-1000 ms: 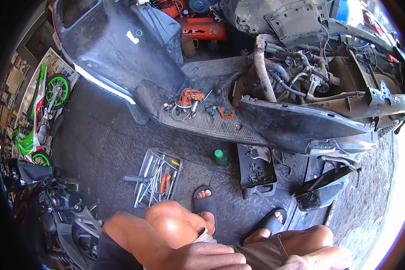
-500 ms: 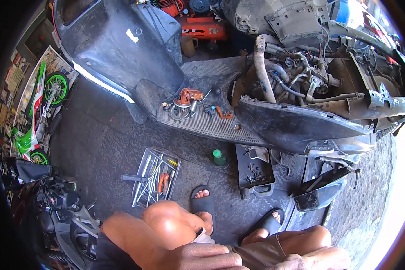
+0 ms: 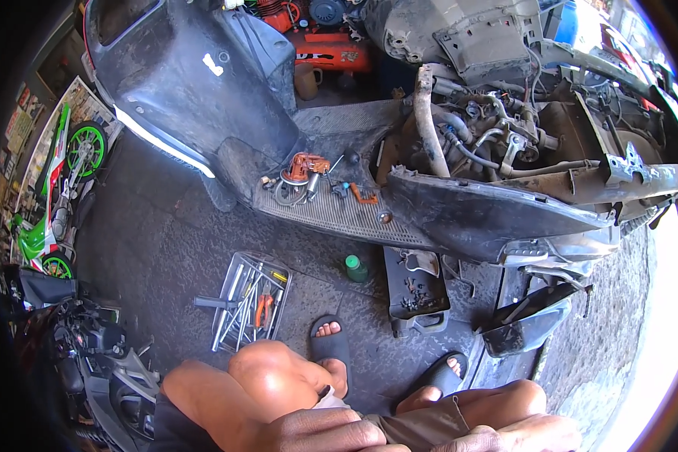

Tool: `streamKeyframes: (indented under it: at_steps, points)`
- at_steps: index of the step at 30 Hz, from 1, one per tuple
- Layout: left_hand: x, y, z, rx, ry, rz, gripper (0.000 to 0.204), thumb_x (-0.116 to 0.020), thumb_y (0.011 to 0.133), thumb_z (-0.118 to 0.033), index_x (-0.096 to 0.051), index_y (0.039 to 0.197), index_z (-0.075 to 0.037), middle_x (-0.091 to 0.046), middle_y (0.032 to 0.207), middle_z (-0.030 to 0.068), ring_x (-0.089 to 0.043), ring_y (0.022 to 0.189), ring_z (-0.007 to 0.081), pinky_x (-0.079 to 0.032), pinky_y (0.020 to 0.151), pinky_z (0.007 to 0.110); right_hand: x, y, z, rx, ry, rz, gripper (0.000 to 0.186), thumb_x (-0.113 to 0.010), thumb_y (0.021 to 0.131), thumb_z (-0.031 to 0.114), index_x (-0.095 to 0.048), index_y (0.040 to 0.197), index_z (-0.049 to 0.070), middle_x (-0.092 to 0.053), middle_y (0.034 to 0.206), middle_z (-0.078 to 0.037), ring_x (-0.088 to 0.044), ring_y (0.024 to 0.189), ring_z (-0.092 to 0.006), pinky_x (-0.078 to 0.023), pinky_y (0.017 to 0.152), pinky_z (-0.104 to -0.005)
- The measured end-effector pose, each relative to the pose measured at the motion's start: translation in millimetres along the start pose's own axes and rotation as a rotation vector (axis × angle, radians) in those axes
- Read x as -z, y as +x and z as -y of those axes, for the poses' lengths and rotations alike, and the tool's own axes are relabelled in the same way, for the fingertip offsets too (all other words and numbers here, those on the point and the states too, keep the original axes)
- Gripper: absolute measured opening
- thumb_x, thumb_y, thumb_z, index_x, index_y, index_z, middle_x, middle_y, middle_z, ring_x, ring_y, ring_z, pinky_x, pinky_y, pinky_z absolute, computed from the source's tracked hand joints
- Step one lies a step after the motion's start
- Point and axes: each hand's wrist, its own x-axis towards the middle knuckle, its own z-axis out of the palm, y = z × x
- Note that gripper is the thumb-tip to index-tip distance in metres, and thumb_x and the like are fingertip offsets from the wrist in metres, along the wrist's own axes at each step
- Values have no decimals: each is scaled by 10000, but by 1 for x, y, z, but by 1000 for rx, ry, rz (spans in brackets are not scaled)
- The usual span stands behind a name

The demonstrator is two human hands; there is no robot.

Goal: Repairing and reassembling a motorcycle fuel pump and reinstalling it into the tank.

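At the lower edge my left hand (image 3: 324,431) is held low in front of my lap. Its fingers are curled closed, and whatever they may hold is hidden. My right hand (image 3: 476,440) is largely cut off by the same edge, so its fingers do not show. In front of me stands a partly stripped scooter (image 3: 497,215). On its footboard lie an orange-brown fuel pump unit (image 3: 303,170) and an orange bent part (image 3: 364,194). A clear tray (image 3: 236,265) of wrenches and orange-handled pliers (image 3: 263,310) sits on the floor to the left.
A green-capped bottle (image 3: 356,269) stands beside a black bin (image 3: 398,301) holding small bolts. A dark panel (image 3: 531,328) lies at the right. Another motorcycle (image 3: 102,354) is close on my left, and a red compressor tank (image 3: 339,56) is behind the scooter.
The view has shifted slightly, so the scooter and tools sit a little further left. Both hands stay low near my lap, with no visible change in their pose.
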Motion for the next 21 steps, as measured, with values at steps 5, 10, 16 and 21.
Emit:
streamKeyframes:
  at_steps: [5, 10, 16, 21]
  points:
    - [8, 7, -6, 45, 78, 116, 203, -674, 812, -311, -717, 840, -115, -594, 704, -18, -592, 611, 139, -496, 650, 295, -1, -3, 0, -12, -26, 2, 79, -628, 856, 38, -569, 905, 58, -605, 827, -94, -640, 658, -215, -515, 560, -365]
    - [10, 11, -5, 41, 41, 140, 256, -660, 869, -354, -726, 861, -107, -579, 703, -17, -593, 618, 141, -499, 651, 292, -1, -3, 1, -18, -29, -11, 81, -629, 855, 38, -569, 907, 56, -605, 826, -95, -640, 659, -215, -515, 559, -363]
    - [9, 5, -6, 81, -10, 113, 246, -659, 870, -333, -726, 868, -97, -581, 704, -8, -593, 616, 142, -491, 626, 283, -1, -1, 5, -26, -41, -15, 85, -631, 853, 38, -569, 909, 53, -604, 826, -96, -640, 660, -215, -514, 558, -361]
    - [0, 0, 8, -26, -3, -16, 236, -670, 840, -313, -722, 865, -84, -582, 704, -4, -593, 614, 145, -481, 583, 280, -3, -1, 0, -41, -36, -20, 88, -632, 851, 37, -569, 910, 51, -604, 825, -96, -640, 661, -214, -514, 556, -359]
